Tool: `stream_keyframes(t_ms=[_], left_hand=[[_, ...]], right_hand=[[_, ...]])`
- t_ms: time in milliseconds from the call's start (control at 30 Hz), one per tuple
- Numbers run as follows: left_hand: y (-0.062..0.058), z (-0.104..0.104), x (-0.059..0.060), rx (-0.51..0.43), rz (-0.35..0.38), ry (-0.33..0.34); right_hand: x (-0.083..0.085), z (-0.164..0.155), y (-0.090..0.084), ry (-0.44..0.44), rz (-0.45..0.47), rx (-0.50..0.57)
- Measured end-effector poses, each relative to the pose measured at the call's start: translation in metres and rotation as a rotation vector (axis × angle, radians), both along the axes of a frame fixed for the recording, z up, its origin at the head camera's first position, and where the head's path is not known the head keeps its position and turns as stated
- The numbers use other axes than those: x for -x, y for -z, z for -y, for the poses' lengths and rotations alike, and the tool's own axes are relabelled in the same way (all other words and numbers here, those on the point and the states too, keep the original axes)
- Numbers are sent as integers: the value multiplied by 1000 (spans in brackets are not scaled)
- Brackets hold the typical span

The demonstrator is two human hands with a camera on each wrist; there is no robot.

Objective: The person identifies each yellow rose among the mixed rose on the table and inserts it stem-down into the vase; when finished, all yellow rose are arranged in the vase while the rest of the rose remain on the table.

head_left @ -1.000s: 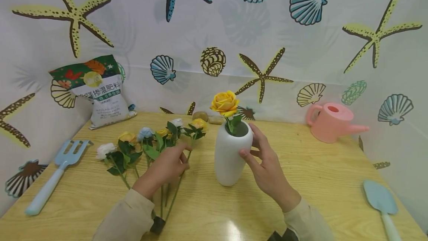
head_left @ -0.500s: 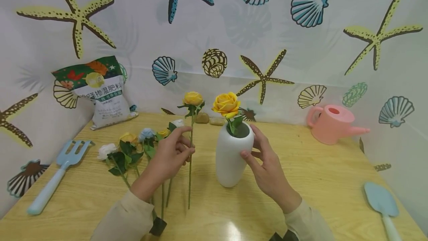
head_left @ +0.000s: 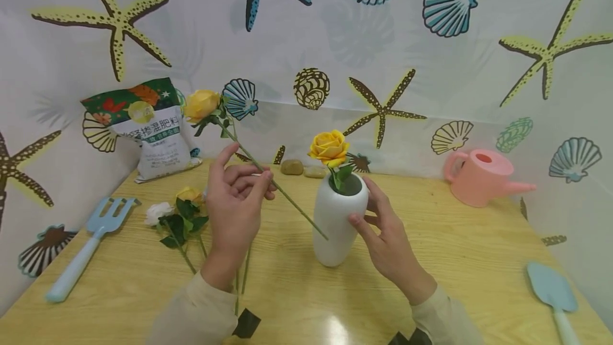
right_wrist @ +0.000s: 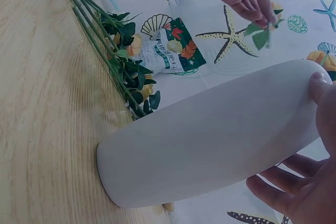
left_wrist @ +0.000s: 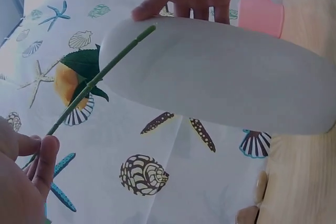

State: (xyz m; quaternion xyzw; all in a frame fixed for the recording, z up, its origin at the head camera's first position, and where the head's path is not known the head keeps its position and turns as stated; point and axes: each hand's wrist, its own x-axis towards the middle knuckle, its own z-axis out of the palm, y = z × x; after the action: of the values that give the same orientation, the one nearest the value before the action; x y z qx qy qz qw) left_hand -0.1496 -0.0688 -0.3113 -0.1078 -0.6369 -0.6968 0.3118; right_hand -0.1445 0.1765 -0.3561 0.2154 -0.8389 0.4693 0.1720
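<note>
My left hand (head_left: 234, 201) pinches the green stem of an artificial yellow rose (head_left: 202, 105) between thumb and fingers, above the table. The bloom leans up to the left, and the stem's lower end overlaps the front of the white vase (head_left: 341, 214). The left wrist view shows that stem (left_wrist: 92, 82) slanting across the vase near its mouth. On the vase's right side, my right hand (head_left: 392, 249) grips it near the top, thumb in front and fingers behind. Another yellow rose (head_left: 329, 148) stands in the vase, its bloom above the rim.
A white rose (head_left: 158, 213) and other flowers lie at left, partly behind my left arm. Beyond them are a blue hand fork (head_left: 102, 217) and a fertilizer bag (head_left: 160, 148). Stones (head_left: 292, 167) lie at the back. A pink watering can (head_left: 481, 177) and blue trowel (head_left: 551, 286) are at right.
The left hand has lifted a yellow rose from the flowers on the table and tilted it, bloom to the left and stem end toward the vase. The right hand stays on the vase.
</note>
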Motion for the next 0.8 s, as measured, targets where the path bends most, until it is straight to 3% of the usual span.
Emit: stream_keyframes(t_ms=[200, 400, 633, 800], left_hand=[[-12, -14, 0, -136, -198, -104], [-22, -24, 3, -236, -333, -188], [-27, -28, 5, -308, -406, -212], [-25, -31, 5, -297, -425, -207]], right_hand=[[-1, -1, -1, -3, -14, 5], [-1, 0, -2, -2, -7, 3], [-1, 0, -3, 4, 5, -3], [-1, -1, -2, 5, 0, -6]])
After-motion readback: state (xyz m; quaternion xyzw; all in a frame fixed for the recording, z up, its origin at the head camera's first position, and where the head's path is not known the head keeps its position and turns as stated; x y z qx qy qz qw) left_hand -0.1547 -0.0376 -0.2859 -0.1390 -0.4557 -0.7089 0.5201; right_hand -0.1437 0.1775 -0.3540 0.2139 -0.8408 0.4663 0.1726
